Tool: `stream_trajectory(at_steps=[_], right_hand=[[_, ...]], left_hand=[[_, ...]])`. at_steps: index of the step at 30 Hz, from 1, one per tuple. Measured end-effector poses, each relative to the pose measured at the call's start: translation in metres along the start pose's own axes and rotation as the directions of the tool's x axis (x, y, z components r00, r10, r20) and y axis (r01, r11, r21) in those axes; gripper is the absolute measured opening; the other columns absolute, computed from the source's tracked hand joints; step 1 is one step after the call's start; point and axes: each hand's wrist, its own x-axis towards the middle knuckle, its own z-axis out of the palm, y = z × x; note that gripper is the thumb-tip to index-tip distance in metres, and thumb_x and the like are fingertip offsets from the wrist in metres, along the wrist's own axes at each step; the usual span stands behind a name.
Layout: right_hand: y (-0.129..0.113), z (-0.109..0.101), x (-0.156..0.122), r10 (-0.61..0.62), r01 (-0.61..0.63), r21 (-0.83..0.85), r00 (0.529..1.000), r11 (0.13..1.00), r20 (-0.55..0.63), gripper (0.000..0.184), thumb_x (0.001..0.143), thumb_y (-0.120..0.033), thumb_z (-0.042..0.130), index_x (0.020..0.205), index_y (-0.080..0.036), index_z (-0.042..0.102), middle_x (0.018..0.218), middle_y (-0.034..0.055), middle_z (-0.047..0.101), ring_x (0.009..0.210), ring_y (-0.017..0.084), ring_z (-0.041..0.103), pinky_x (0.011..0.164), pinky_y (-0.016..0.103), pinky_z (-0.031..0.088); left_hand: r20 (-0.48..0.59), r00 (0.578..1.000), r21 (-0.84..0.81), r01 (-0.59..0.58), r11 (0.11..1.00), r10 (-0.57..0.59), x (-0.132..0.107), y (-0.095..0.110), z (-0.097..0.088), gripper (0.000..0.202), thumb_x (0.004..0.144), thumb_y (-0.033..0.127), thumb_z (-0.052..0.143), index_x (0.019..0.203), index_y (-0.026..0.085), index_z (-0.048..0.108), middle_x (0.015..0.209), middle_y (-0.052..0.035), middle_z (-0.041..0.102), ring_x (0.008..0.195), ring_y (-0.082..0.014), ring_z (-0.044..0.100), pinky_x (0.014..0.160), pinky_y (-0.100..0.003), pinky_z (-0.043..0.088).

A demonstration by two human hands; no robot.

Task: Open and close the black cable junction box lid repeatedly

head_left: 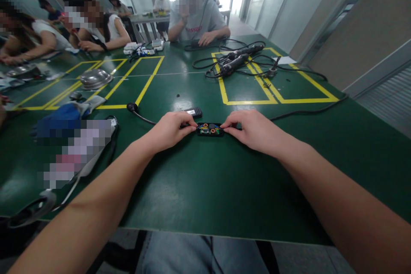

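In the head view, a small open black electronics case (209,134) lies on the green table. Inside it shows a circuit board (205,129) with copper coils and coloured wires. My left hand (171,130) pinches the left end of the case, where a cable comes in. At the opposite end my right hand (248,130) has thumb and fingertips closed on the case beside the other cable; the exact grip is partly hidden. Just behind the case rests a black cover (193,112) with a pale label. A black round plug (132,107) ends the left cable.
Left on the green table (205,197) lie a blue glove (59,120), a white-bodied device (96,154) and a metal bowl-shaped part (95,78). Black handheld tools (236,60) with tangled cords lie at the back right. A person (199,19) sits opposite; others sit at left.
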Motion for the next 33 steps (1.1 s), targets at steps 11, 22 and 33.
stream_trajectory(at_steps=[11,22,33], right_hand=[[-0.004,-0.002,-0.002,-0.1,0.102,-0.098,0.995,0.99,0.023,0.021,0.104,-0.014,0.07,0.106,-0.022,0.089,0.101,0.0099,0.087,0.096,0.028,0.077,0.089,0.04,0.061],[-0.004,0.001,-0.005,-0.108,0.108,-0.129,0.994,0.986,0.001,0.02,0.104,-0.016,0.07,0.106,-0.023,0.088,0.102,0.008,0.086,0.098,0.027,0.075,0.089,0.039,0.056],[-0.006,0.0,-0.006,-0.044,0.043,-0.054,0.999,0.998,-0.015,0.019,0.102,-0.017,0.071,0.106,-0.022,0.089,0.101,0.0096,0.086,0.096,0.029,0.076,0.089,0.042,0.059]], left_hand=[[0.07,0.996,-0.054,0.058,0.997,-0.054,0.001,0.012,-0.008,0.012,0.099,0.022,0.072,0.091,0.019,0.08,0.077,0.0015,0.074,0.071,-0.0167,0.066,0.076,-0.03,0.051],[0.043,0.999,0.093,0.023,0.995,-0.028,0.0,0.017,-0.007,0.011,0.097,0.017,0.078,0.088,0.018,0.083,0.084,-0.0019,0.079,0.074,-0.0166,0.069,0.073,-0.029,0.045],[0.002,0.995,0.153,-0.101,0.983,0.102,-0.004,0.013,-0.006,0.017,0.101,0.025,0.07,0.094,0.021,0.085,0.096,-0.0065,0.083,0.094,-0.0245,0.073,0.093,-0.04,0.057]])
